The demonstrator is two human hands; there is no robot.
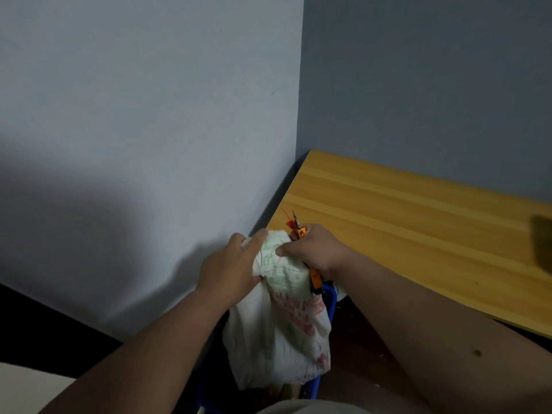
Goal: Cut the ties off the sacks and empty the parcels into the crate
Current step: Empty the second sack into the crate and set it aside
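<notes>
A white sack (280,333) with green and red print hangs over a blue crate (327,297), which is mostly hidden behind it. My left hand (231,264) grips the bunched top of the sack from the left. My right hand (310,251) pinches the sack's top from the right and also holds orange-handled cutters (301,231), whose tips point up and away. A red tie (288,221) sticks out by the cutter tips, above the sack's neck.
A yellow wooden table (418,234) fills the right side, its near corner just behind my right hand. A pale wall (149,144) stands close on the left and meets a grey wall in the corner. A dark blurred object (542,243) sits at the table's right edge.
</notes>
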